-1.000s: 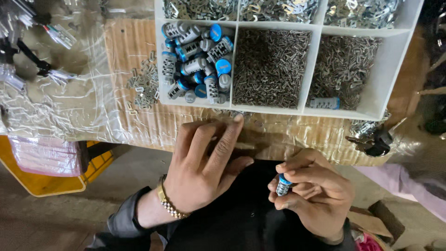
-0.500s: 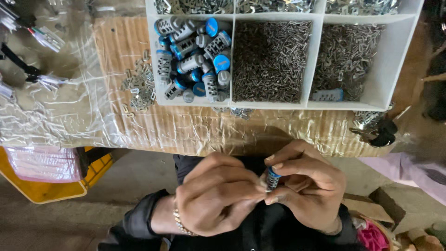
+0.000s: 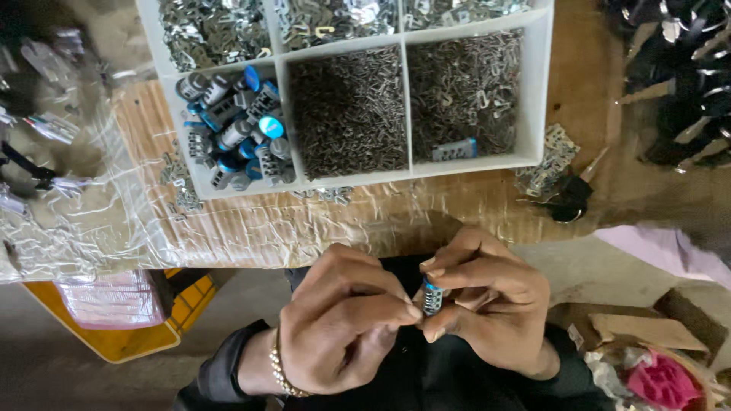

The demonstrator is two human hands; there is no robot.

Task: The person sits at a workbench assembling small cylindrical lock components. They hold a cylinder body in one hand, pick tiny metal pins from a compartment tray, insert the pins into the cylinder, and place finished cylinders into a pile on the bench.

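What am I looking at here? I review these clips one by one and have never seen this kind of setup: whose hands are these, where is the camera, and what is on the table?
There is no machine here: a person works with two bare hands, and the single camera sits on their head, looking down. The left hand, with a beaded bracelet at the wrist, and the right hand meet in front of the body, pinching a small grey cylinder with a blue end between the fingertips. Beyond them is a table covered in crinkled clear plastic. On it stands a white divided tray: one compartment holds more blue-capped cylinders, and others hold heaps of small metal pieces. A yellow crate stands below the table edge.
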